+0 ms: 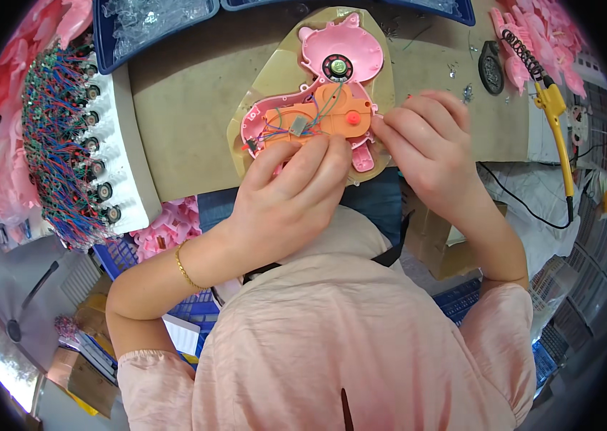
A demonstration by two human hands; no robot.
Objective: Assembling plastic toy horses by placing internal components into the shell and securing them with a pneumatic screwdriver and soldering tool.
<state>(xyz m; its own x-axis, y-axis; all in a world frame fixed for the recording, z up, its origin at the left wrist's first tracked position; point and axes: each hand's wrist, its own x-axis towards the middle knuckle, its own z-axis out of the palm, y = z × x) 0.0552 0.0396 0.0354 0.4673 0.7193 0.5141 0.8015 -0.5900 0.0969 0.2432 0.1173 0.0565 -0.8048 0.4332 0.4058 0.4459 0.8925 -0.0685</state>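
Note:
A pink animal-shaped toy shell (343, 44) lies open, inner side up, in a yellowish shaped holder (264, 85) on the workbench. Inside it sit a round black speaker (338, 67), an orange gearbox (355, 108) with a red knob, a small grey block (298, 127) and several thin coloured wires. My left hand (292, 183) is closed over the near edge of the shell, its fingertips bent against the gearbox; the thumb is mostly hidden. At the shell's right edge, my right hand (429, 144) is closed in a pinch. Whatever lies between those fingertips is too small to make out.
On the left, a white foam tray (131, 154) carries several speakers with bundled wires (63, 144). Blue bins (106, 54) of clear plastic parts stand at the back. A yellow soldering iron (553, 115) rests at the right, near a black oval part (491, 68) and pink shells (544, 32).

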